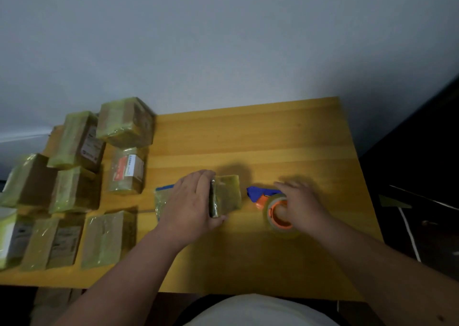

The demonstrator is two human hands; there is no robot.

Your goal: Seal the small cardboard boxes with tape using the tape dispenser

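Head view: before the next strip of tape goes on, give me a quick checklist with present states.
1. Left hand holds the box: ok.
2. Right hand on the dispenser: ok, though grip blurred.
3. Box resting on the table: ok.
4. Dispenser touching the box: not ok, a gap shows.
5. Free tape end ready: cannot tell.
6. Taped boxes clear of the work spot: ok.

Blue-and-orange tape dispenser on yellow wooden table.

A yellow wooden table against a plain grey wall.
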